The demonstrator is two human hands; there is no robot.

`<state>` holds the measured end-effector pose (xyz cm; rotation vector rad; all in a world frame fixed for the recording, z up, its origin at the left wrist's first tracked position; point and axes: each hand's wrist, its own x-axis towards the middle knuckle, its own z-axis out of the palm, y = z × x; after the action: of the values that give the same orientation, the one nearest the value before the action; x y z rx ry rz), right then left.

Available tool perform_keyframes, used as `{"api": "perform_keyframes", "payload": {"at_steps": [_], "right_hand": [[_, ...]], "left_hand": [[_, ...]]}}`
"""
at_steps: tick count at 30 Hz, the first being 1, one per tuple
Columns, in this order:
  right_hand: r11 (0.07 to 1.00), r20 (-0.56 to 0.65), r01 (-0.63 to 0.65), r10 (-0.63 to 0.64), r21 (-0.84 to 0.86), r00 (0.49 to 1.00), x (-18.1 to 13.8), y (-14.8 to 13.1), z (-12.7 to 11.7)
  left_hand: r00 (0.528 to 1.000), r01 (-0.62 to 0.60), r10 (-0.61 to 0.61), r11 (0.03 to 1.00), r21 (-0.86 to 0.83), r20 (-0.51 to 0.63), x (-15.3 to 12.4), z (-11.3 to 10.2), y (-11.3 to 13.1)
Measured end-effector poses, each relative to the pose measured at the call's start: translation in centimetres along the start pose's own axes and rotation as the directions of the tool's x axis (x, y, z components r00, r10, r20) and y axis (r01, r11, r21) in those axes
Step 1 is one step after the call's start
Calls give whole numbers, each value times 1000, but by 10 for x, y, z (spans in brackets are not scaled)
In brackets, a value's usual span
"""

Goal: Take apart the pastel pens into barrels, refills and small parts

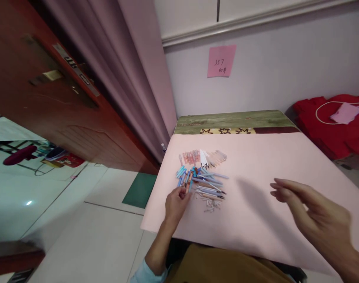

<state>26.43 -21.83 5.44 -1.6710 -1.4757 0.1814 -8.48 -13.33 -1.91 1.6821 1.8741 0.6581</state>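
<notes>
My left hand (pixel 177 204) rests at the near left edge of a pile of pen parts, its fingertips pinched together. Whether a piece is between them I cannot make out. Blue and brown pen caps or short barrels (pixel 185 175) lie just beyond those fingers. Slim grey-blue pen tubes (pixel 208 182) with some dark tips spread to the right of them. Small whitish pieces (pixel 212 205) are scattered on the near side. Farther back sits a row of reddish, white and tan slender pieces (pixel 203 157). My right hand (pixel 317 214) hovers over the table's right part, fingers stretched out, holding nothing visible.
A pale pink sheet (pixel 250 157) covers most of the table, with a green wood-patterned strip (pixel 226 120) at the back. Red fabric (pixel 329 122) stands at the right. On the left are a curtain (pixel 132 70) and an open brown door (pixel 64 98).
</notes>
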Motion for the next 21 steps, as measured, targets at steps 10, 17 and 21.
{"api": "perform_keyframes", "payload": {"at_steps": [10, 17, 21], "right_hand": [[944, 210, -310, 328, -117, 921, -32, 83, 53], [963, 215, -264, 268, -46, 939, -27, 83, 66], [941, 232, -339, 329, 4, 915, -30, 87, 67]], "left_hand": [[996, 93, -91, 933, 347, -22, 56, -21, 19], [996, 85, -83, 928, 362, -19, 65, -11, 20], [993, 96, -74, 961, 258, -93, 64, -16, 1]]}}
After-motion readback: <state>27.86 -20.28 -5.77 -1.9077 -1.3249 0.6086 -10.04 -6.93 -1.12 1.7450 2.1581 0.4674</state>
